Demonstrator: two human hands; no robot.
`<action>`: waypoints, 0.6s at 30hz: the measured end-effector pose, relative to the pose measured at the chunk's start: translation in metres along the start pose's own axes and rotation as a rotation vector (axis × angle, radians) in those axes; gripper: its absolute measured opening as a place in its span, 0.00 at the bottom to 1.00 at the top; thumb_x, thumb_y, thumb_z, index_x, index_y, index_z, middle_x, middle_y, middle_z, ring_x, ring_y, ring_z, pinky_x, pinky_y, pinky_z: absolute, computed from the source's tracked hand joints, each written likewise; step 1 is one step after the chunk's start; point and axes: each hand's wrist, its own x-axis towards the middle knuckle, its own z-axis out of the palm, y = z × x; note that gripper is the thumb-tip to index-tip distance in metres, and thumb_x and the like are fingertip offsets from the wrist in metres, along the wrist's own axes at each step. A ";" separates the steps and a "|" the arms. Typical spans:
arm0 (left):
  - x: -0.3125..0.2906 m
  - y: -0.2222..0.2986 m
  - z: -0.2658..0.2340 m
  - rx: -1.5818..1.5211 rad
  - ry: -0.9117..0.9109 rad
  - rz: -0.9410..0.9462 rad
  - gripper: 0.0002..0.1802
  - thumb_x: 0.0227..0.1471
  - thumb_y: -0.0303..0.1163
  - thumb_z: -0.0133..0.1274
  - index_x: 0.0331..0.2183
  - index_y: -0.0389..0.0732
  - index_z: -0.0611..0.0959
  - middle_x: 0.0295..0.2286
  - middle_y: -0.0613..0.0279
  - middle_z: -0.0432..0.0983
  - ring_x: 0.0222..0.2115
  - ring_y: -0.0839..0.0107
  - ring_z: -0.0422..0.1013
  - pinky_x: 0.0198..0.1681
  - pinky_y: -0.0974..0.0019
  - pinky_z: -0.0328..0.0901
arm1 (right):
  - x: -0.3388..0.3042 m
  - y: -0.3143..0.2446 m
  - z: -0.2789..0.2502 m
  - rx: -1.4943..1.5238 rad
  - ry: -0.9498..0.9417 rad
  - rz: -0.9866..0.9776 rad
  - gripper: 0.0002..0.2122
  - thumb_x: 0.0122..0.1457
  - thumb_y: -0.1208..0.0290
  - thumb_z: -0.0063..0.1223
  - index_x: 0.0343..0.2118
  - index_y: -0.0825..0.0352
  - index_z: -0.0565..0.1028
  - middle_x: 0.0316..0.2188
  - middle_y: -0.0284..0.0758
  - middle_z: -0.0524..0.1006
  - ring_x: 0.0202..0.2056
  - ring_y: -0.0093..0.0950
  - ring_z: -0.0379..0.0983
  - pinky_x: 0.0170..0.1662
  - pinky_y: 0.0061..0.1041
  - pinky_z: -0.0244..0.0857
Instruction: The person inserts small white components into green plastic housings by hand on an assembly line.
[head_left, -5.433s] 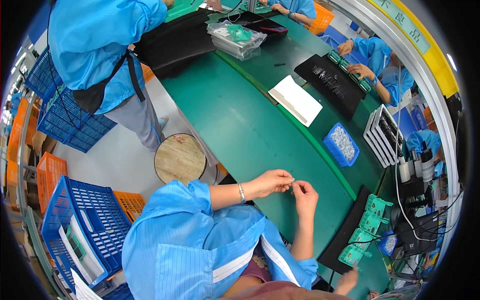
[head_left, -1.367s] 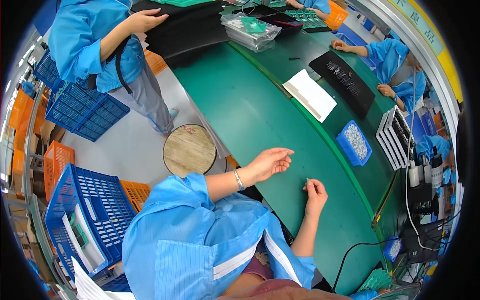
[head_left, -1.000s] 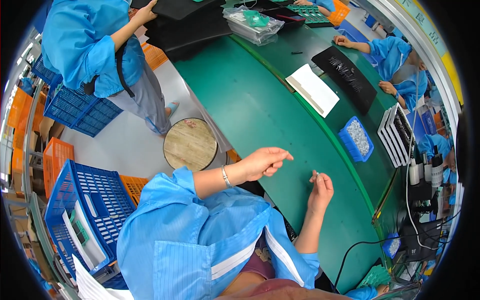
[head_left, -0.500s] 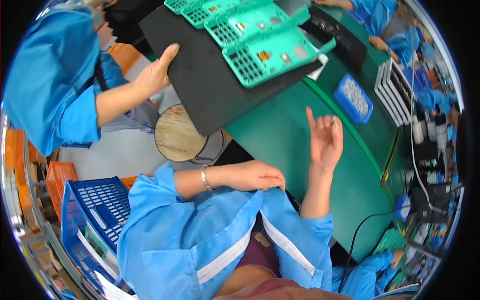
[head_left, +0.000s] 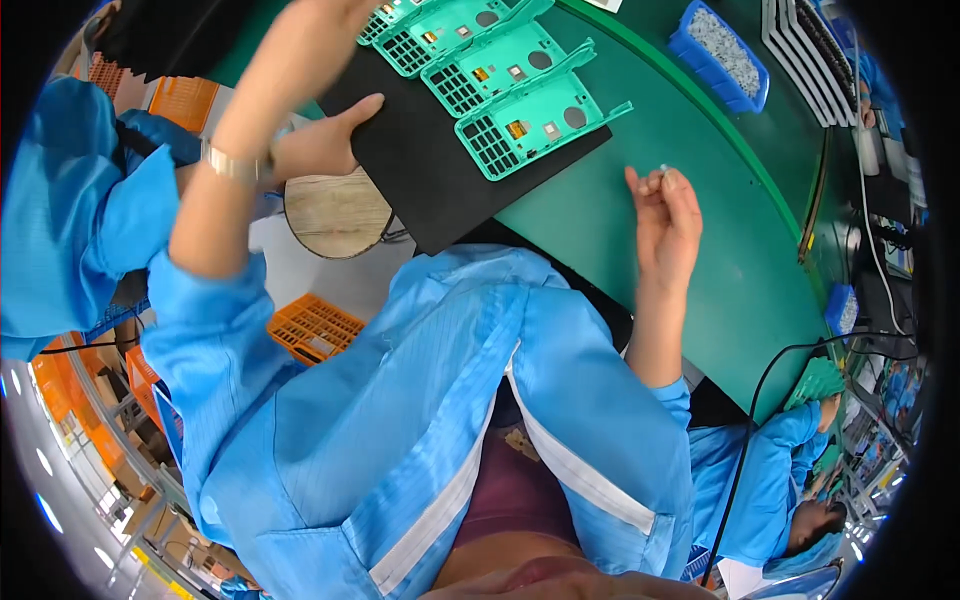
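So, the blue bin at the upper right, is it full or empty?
Not empty: in the blue bin, small whitish pieces cover the bottom. Their depth I cannot tell.

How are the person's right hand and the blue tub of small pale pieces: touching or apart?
Apart. The head view plainly shows a stretch of green tabletop between the right hand and the blue tub.

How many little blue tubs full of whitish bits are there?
2. One blue tub is at the top right, beside the white trays; the second tub is lower, farther right. Others may be hidden.
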 end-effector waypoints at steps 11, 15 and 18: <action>0.056 -0.063 0.157 -0.347 -0.383 -0.561 0.14 0.49 0.32 0.40 0.36 0.44 0.78 0.15 0.71 0.65 0.12 0.79 0.57 0.13 0.73 0.53 | -0.043 -0.011 -0.075 0.035 -0.005 0.126 0.06 0.54 0.75 0.48 0.33 0.72 0.72 0.27 0.35 0.73 0.31 0.24 0.68 0.40 0.21 0.61; 0.043 -0.061 0.296 -0.553 -0.346 -0.598 0.12 0.51 0.34 0.41 0.36 0.44 0.77 0.15 0.72 0.62 0.11 0.82 0.54 0.12 0.75 0.48 | 0.006 0.030 -0.149 -0.178 0.093 0.074 0.06 0.54 0.75 0.48 0.32 0.72 0.72 0.27 0.35 0.73 0.31 0.23 0.68 0.39 0.21 0.61; 0.066 -0.127 0.301 -0.637 -0.477 -0.471 0.11 0.51 0.34 0.42 0.35 0.43 0.77 0.15 0.73 0.62 0.11 0.84 0.54 0.13 0.77 0.49 | 0.039 0.089 -0.126 -0.245 0.230 -0.045 0.06 0.53 0.75 0.49 0.32 0.72 0.72 0.27 0.34 0.73 0.31 0.23 0.67 0.39 0.20 0.61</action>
